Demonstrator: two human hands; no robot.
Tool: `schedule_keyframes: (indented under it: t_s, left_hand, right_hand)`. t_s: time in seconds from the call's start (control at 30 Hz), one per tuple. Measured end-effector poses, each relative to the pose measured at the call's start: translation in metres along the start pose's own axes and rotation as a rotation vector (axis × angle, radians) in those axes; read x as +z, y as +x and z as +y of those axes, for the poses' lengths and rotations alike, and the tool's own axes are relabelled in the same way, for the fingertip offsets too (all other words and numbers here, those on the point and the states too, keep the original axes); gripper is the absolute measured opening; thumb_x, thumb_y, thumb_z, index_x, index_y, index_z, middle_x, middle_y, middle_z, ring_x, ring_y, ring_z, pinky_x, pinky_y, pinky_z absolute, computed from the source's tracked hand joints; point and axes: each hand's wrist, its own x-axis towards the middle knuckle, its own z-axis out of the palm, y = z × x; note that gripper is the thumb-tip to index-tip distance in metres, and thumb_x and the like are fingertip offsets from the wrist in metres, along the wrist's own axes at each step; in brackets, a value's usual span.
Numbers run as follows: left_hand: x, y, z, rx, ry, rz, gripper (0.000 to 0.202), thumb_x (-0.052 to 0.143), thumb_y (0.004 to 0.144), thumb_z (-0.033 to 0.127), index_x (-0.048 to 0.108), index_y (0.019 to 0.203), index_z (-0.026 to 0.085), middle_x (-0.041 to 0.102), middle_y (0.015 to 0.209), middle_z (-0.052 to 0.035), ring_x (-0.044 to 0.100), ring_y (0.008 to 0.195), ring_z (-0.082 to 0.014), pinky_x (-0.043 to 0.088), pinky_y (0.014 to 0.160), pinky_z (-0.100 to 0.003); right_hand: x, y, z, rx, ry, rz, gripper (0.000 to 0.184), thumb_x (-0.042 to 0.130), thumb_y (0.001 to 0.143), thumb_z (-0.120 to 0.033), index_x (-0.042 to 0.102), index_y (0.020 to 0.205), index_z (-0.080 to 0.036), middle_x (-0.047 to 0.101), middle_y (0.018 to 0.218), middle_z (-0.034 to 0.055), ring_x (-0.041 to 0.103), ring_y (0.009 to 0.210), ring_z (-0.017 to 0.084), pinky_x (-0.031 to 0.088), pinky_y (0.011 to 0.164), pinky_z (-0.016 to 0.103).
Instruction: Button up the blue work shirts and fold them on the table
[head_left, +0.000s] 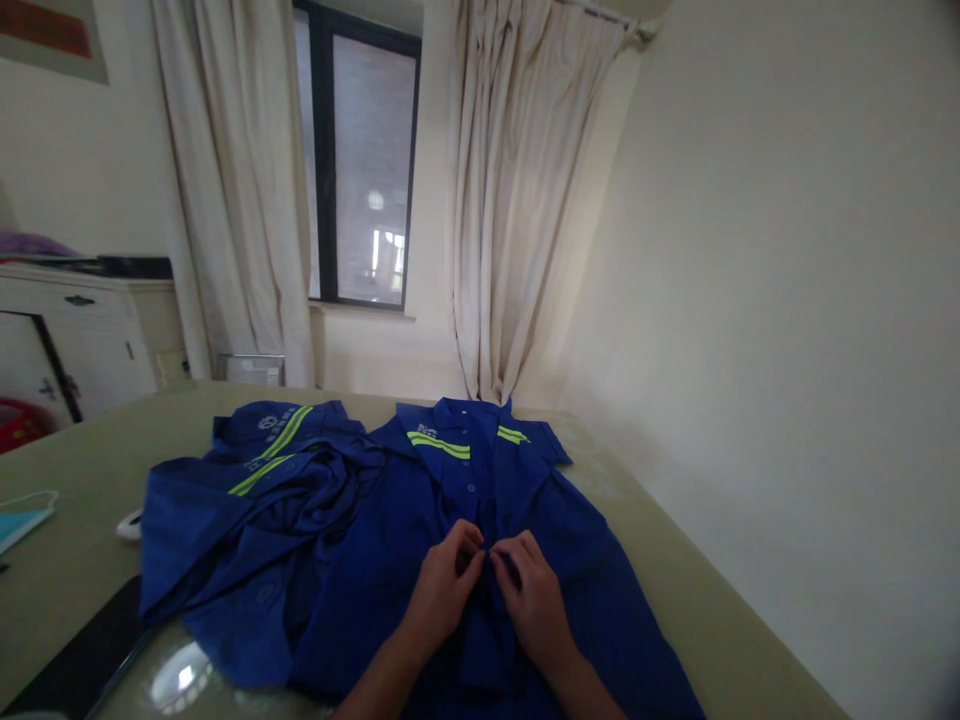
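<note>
A blue work shirt with yellow-green reflective stripes lies flat, collar away from me, on a glass-topped table. My left hand and my right hand meet at the shirt's front placket, halfway down. Both have their fingers curled and pinch the fabric at the button line. What sits between the fingertips is too small to make out. A second blue shirt of the same kind lies crumpled to the left, overlapping the first.
A dark phone lies at the table's near left edge, a small white object beside the crumpled shirt, a blue face mask at far left. Behind are curtains, a window, a white cabinet and a bare wall on the right.
</note>
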Motion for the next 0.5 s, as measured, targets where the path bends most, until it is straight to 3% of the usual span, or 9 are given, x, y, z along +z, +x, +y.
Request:
schedule_keyframes:
  t_s: [0.17,0.33,0.5]
  left_hand:
    - [-0.004,-0.001,-0.004,0.104,0.113,-0.083,0.025,0.05,0.093,0.026,0.075,0.097,0.025,0.076,0.101,-0.0027,0.069,0.095,-0.0202,0.049,0.087,-0.03]
    - [-0.002,-0.004,-0.008,0.155,0.225,-0.121,0.027,0.045,0.095,0.022,0.072,0.099,0.024,0.073,0.099,-0.0044,0.066,0.094,-0.0208,0.047,0.088,-0.031]
    - [-0.003,-0.004,-0.006,0.136,0.107,-0.155,0.025,0.043,0.092,0.018,0.068,0.095,0.021,0.071,0.097,-0.0043,0.065,0.091,-0.0196,0.047,0.084,-0.03]
  right_hand:
    - [-0.002,-0.003,0.003,-0.151,-0.2,-0.045,0.026,0.039,0.107,-0.027,0.065,0.102,-0.023,0.06,0.09,0.003,0.064,0.076,0.015,0.05,0.069,0.023]
    - [-0.006,-0.003,0.008,-0.304,-0.339,-0.077,0.032,0.033,0.107,-0.023,0.065,0.105,-0.022,0.059,0.088,0.0038,0.063,0.072,0.014,0.047,0.063,0.022]
    - [-0.007,-0.003,0.01,-0.362,-0.359,-0.1,0.035,0.032,0.107,-0.02,0.067,0.105,-0.022,0.059,0.089,0.0041,0.06,0.07,0.013,0.046,0.063,0.022]
